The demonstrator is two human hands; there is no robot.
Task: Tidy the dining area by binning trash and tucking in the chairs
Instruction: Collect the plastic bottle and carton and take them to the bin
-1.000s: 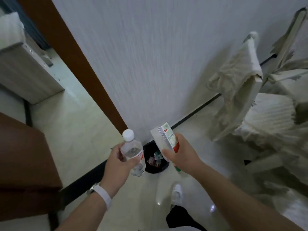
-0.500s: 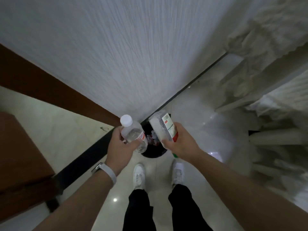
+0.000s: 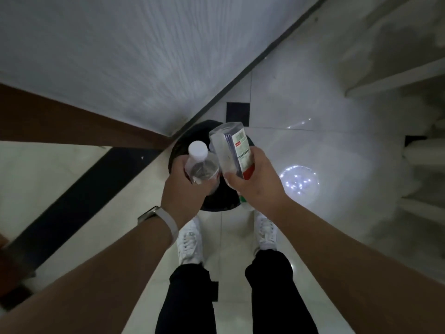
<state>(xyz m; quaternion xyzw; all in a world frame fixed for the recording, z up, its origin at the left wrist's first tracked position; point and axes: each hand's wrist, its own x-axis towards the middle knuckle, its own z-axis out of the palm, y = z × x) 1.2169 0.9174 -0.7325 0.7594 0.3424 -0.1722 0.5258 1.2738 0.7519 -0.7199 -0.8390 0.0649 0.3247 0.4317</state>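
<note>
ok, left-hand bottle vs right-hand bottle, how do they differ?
The left-hand bottle points its white cap up at the camera. The right-hand bottle shows its base, with a green end poking out below the right hand. The left-hand bottle is round. The right-hand bottle looks squarer and carries a red, green and white label. Shared: both clear plastic, each gripped in one hand above the black bin.

Your left hand (image 3: 186, 189) grips a capped water bottle (image 3: 201, 166); your right hand (image 3: 261, 189) grips a labelled clear container (image 3: 228, 150). Both hang over a black bin (image 3: 216, 202).
</note>
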